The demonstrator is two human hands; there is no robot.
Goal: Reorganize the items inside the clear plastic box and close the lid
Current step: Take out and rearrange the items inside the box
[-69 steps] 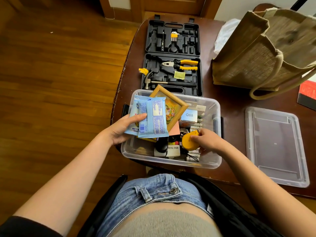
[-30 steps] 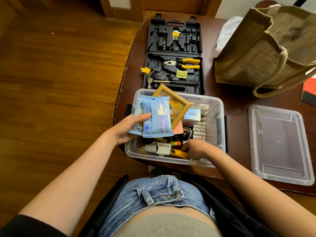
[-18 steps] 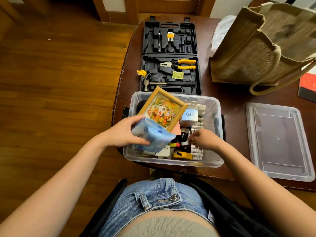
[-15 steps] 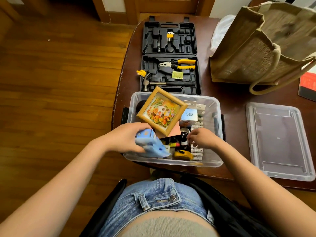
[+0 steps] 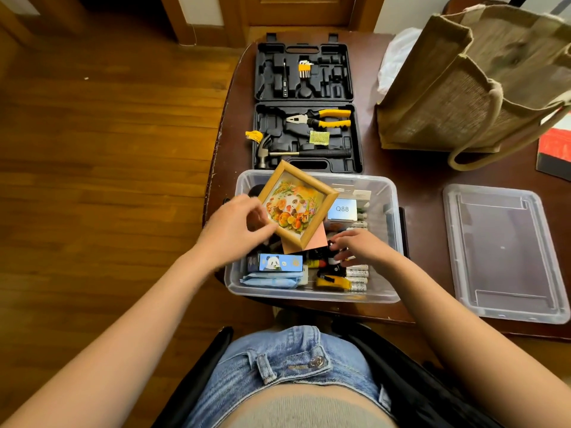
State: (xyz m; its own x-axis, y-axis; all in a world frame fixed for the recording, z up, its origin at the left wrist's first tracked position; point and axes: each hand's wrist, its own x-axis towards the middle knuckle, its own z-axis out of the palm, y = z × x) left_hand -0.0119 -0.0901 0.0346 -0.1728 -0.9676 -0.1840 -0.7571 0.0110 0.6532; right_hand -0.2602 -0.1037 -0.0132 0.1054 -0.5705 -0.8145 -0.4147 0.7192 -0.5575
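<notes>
The clear plastic box (image 5: 392,211) stands open at the table's near edge, full of small items. A wooden picture frame (image 5: 295,206) leans tilted above its left half, over a pink card (image 5: 318,242). My left hand (image 5: 234,231) pinches the frame's left corner between thumb and fingers. My right hand (image 5: 360,247) rests with loose fingers on small dark items in the middle of the box. Blue wipe packs (image 5: 272,280) lie flat along the near wall beside a panda box (image 5: 279,262), a yellow tape measure (image 5: 332,282) and batteries (image 5: 357,277). The lid (image 5: 503,251) lies on the table to the right.
An open black tool case (image 5: 306,106) with pliers and a hammer sits just behind the box. A jute bag (image 5: 472,84) stands at the back right, a red-and-black book (image 5: 554,152) beyond it. The table edge (image 5: 216,156) drops to wooden floor on the left.
My left hand lowered the blue wipe packs into the box's near-left side, let go of them and moved up to the picture frame. My right hand put down the yellow tape measure.
</notes>
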